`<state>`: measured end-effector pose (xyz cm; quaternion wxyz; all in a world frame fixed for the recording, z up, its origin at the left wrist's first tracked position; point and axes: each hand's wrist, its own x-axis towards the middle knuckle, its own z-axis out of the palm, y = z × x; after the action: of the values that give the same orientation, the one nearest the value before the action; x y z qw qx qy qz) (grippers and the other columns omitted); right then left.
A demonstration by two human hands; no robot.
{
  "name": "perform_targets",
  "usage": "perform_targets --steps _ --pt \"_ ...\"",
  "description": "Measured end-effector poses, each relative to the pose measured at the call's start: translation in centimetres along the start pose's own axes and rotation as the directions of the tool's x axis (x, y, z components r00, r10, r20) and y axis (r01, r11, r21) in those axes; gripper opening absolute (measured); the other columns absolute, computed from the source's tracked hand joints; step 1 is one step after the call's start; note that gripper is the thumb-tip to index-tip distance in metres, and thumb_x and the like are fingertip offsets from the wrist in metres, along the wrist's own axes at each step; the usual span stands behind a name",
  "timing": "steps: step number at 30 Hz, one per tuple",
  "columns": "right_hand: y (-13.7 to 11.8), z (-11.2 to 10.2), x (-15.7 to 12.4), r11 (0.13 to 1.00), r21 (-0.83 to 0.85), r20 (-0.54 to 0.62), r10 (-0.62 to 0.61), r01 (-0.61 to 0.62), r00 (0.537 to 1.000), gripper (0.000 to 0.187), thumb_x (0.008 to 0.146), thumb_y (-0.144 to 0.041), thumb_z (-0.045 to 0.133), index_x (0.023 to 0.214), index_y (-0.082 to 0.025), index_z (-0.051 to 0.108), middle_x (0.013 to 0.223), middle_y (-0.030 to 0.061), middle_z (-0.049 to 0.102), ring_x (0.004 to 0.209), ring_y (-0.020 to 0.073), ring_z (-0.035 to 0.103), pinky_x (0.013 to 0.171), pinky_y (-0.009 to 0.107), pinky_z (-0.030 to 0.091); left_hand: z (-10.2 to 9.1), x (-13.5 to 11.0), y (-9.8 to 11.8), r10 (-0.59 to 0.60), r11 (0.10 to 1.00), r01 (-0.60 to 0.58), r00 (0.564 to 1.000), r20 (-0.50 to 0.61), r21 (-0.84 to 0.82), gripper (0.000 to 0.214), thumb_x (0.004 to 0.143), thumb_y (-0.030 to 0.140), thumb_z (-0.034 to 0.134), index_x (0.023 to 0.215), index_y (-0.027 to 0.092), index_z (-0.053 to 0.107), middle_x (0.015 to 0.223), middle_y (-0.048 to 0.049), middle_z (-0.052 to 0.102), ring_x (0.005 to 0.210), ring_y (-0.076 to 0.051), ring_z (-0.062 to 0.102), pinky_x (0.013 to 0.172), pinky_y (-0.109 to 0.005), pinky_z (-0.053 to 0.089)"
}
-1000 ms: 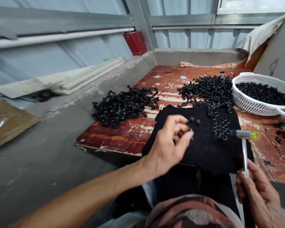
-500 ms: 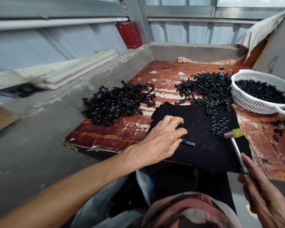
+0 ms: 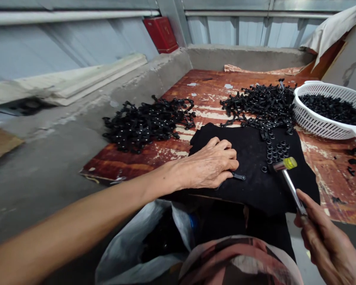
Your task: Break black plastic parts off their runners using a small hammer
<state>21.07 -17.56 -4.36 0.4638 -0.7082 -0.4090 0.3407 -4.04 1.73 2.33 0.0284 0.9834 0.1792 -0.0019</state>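
Note:
My left hand (image 3: 212,164) is closed low over the black cloth (image 3: 255,194), fingers curled around a small black link-shaped plastic part (image 3: 239,177) whose ringed end sticks out past the fingertips. My right hand (image 3: 323,233) grips the metal handle of a small hammer (image 3: 292,192). The hammer's head has a yellow face (image 3: 290,162) and hovers at or just above the cloth; contact cannot be made out. Beside the head lies a single black ring-shaped piece (image 3: 264,169), with a cluster of similar round pieces (image 3: 277,151) just behind.
A heap of black jointed parts (image 3: 148,122) lies on the left of the worn red-brown table (image 3: 106,160), another heap (image 3: 261,105) at the back. To the right stands a white plastic basket (image 3: 323,118) full of small black pieces. An open pale bag (image 3: 115,253) sits below the table edge.
The hammer head has shifted slightly left and up in view. One ring-shaped piece now lies apart from the cluster, near the head. My left hand has shifted slightly right, its fingers curled closer together.

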Motion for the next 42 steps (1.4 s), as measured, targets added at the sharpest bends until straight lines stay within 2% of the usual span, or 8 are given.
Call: perform_targets --steps 3,6,10,14,16,21,26,42 --pt "0.7 0.2 -0.4 0.998 -0.057 0.124 0.009 -0.002 0.992 0.061 0.077 -0.049 0.070 0.135 -0.032 0.060 0.070 0.0045 0.064 0.046 0.0139 0.050 0.035 0.021 0.044 0.0 0.7 0.0 -0.005 1.000 0.005 1.000 0.008 0.011 0.010 0.091 0.019 0.054 0.082 0.016 0.059 0.091 -0.0065 0.063 0.103 -0.025 0.050 0.092 -0.041 0.034" --pt "0.8 0.6 -1.1 0.996 0.022 0.054 0.084 -0.085 0.995 0.064 0.078 -0.053 0.069 0.137 -0.032 0.057 0.072 0.0033 0.063 0.048 0.0140 0.050 0.038 0.022 0.044 0.1 1.5 0.4 -0.053 0.996 0.052 0.999 -0.011 -0.072 0.013 0.093 0.019 0.047 0.085 0.016 0.056 0.085 -0.0051 0.061 0.092 -0.021 0.054 0.091 -0.039 0.036" --pt "0.7 0.9 -1.7 0.967 0.133 -0.040 0.223 -0.216 0.974 0.066 0.080 -0.057 0.065 0.141 -0.033 0.050 0.074 0.0014 0.061 0.052 0.0136 0.049 0.041 0.023 0.044 0.4 2.8 1.3 -0.124 0.953 0.102 0.990 -0.062 -0.285 0.013 0.094 0.023 0.044 0.089 0.017 0.054 0.075 0.0006 0.056 0.073 -0.015 0.053 0.083 -0.032 0.039" --pt "2.0 0.4 -1.6 0.958 0.143 0.029 0.247 -0.248 0.969 0.075 0.077 -0.059 0.068 0.143 -0.033 0.045 0.070 -0.0007 0.058 0.050 0.0149 0.050 0.041 0.026 0.045 1.0 3.8 2.4 -0.224 0.842 0.177 0.974 -0.032 -0.509 0.014 0.089 0.019 0.042 0.082 0.018 0.053 0.061 0.0051 0.046 0.055 -0.010 0.043 0.060 -0.024 0.033" --pt "2.6 0.1 -1.4 0.960 0.137 0.050 0.238 -0.243 0.970 0.074 0.079 -0.058 0.067 0.144 -0.033 0.044 0.068 -0.0018 0.057 0.050 0.0142 0.049 0.041 0.025 0.045 1.2 4.0 2.8 -0.263 0.798 0.210 0.965 -0.013 -0.565 0.014 0.087 0.018 0.042 0.079 0.018 0.053 0.058 0.0058 0.044 0.052 -0.009 0.039 0.055 -0.023 0.030" --pt "2.6 0.0 -1.3 0.967 0.132 0.060 0.209 -0.215 0.976 0.070 0.081 -0.058 0.065 0.143 -0.032 0.044 0.067 -0.0025 0.056 0.047 0.0130 0.049 0.041 0.024 0.045 1.8 3.7 3.2 -0.333 0.821 0.249 0.940 -0.076 -0.514 0.016 0.085 0.019 0.044 0.079 0.017 0.059 0.066 0.0024 0.054 0.060 -0.010 0.048 0.061 -0.024 0.034" --pt "2.4 0.1 -1.2 0.964 0.131 0.054 0.225 -0.230 0.973 0.071 0.080 -0.058 0.066 0.142 -0.032 0.046 0.065 -0.0024 0.056 0.048 0.0135 0.049 0.042 0.024 0.045 2.0 3.6 3.4 -0.356 0.808 0.270 0.932 -0.069 -0.524 0.020 0.088 0.025 0.046 0.084 0.018 0.064 0.069 0.0014 0.060 0.063 -0.012 0.054 0.064 -0.025 0.037" --pt "2.1 0.3 -1.3 0.976 0.103 0.032 0.189 -0.191 0.982 0.063 0.083 -0.059 0.062 0.140 -0.035 0.047 0.065 -0.0031 0.055 0.049 0.0126 0.048 0.042 0.022 0.045 2.1 3.6 3.4 -0.343 0.808 0.262 0.937 -0.060 -0.527 0.021 0.089 0.025 0.046 0.083 0.018 0.064 0.072 0.0008 0.064 0.066 -0.013 0.059 0.067 -0.025 0.039"
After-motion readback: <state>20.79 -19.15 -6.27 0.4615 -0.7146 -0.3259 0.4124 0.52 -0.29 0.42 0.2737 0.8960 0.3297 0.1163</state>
